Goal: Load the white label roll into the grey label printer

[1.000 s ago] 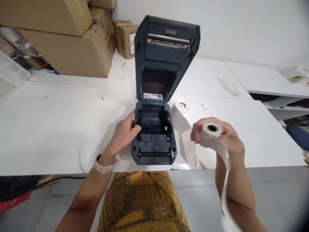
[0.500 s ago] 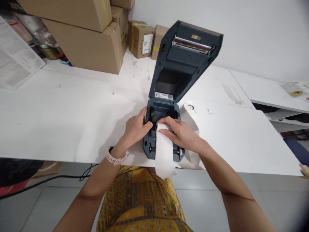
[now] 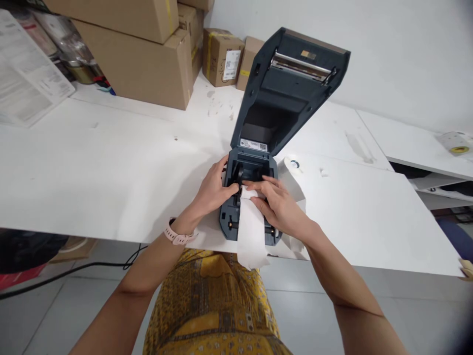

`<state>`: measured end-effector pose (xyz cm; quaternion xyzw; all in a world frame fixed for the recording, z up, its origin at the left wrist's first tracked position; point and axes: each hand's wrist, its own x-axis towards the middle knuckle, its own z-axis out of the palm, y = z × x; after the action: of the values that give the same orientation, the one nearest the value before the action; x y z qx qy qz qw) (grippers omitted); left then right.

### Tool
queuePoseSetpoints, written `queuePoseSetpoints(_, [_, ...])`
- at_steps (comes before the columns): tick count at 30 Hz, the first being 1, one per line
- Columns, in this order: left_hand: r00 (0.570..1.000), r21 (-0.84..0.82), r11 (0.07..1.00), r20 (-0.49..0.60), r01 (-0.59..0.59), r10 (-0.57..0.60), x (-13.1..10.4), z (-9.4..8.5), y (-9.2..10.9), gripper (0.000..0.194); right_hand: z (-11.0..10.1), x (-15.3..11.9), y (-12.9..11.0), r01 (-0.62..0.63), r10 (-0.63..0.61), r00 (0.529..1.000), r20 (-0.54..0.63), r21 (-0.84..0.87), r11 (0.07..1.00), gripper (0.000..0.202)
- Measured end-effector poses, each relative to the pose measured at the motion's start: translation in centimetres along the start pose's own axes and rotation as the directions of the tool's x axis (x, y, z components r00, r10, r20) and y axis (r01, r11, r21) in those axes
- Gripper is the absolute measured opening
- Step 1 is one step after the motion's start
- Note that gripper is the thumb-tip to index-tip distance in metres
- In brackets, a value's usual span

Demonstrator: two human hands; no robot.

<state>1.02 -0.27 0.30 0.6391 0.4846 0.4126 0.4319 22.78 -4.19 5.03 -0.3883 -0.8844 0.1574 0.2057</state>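
Note:
A dark label printer (image 3: 229,229) stands at the table's front edge with its lid (image 3: 295,93) raised. My right hand (image 3: 277,202) grips a small white paper roll (image 3: 249,192) inside the printer's bay. From the roll a paper strip (image 3: 252,231) runs forward over the printer's front and hangs past the table edge. My left hand (image 3: 218,185) lies at the printer's left side, fingers along the outer wall and thumb on the black roll holder (image 3: 237,172), by the roll's left end.
Cardboard boxes (image 3: 140,64) are stacked at the back left of the white table (image 3: 129,162), with smaller boxes (image 3: 222,56) beside them. Right of the printer lies another label roll (image 3: 291,170). Printed sheets (image 3: 31,74) stand at far left.
The left roll holder has moved inward, with my left thumb against it. My right fingers have shifted slightly over the roll. The camera view has shifted a little.

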Motion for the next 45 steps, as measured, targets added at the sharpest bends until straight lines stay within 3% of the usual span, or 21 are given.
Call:
queuePoseSetpoints(8, [1.0, -0.006, 1.0, 0.009, -0.003, 0.003, 0.06, 0.13, -0.55, 0.087, -0.29, 0.0, 0.3, 0.008, -0.009, 0.999, 0.051, 0.016, 1.0, 0.011])
queuePoseSetpoints(13, [1.0, -0.004, 1.0, -0.008, -0.001, 0.001, 0.12, 0.09, -0.58, 0.087, -0.17, -0.22, 0.19, 0.009, -0.011, 0.999, 0.052, 0.036, 0.999, 0.023])
queuePoseSetpoints(45, [1.0, -0.011, 1.0, -0.018, -0.002, 0.002, -0.03, 0.12, -0.55, 0.085, -0.18, -0.68, 0.39, -0.048, 0.039, 0.993, 0.116, 0.079, 0.996, 0.033])
